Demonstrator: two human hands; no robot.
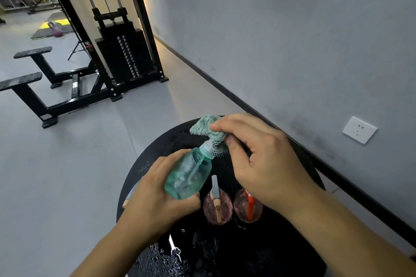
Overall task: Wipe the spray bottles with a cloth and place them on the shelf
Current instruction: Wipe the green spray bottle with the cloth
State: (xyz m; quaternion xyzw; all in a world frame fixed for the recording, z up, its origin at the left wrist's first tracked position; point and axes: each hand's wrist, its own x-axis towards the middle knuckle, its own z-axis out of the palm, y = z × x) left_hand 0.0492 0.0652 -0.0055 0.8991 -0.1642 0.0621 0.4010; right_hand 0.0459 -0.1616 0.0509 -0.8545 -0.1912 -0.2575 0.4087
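Head view: left hand [157, 195] is gripping the teal spray bottle [188, 175], tilted above the round black bench [281, 243]; right hand [263, 159] is pinching the teal cloth [206, 127] around its nozzle; two pink spray bottles [233, 207] are standing on the bench.

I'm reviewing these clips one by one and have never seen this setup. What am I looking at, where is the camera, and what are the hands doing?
There is no machine here: a person wears one camera on the head, looking down at their own hands. The left hand grips a green spray bottle, tilted above a round black table. The right hand pinches a green cloth around the bottle's top. Two pink spray bottles stand on the table, which is beaded with water. Gym equipment stands behind.
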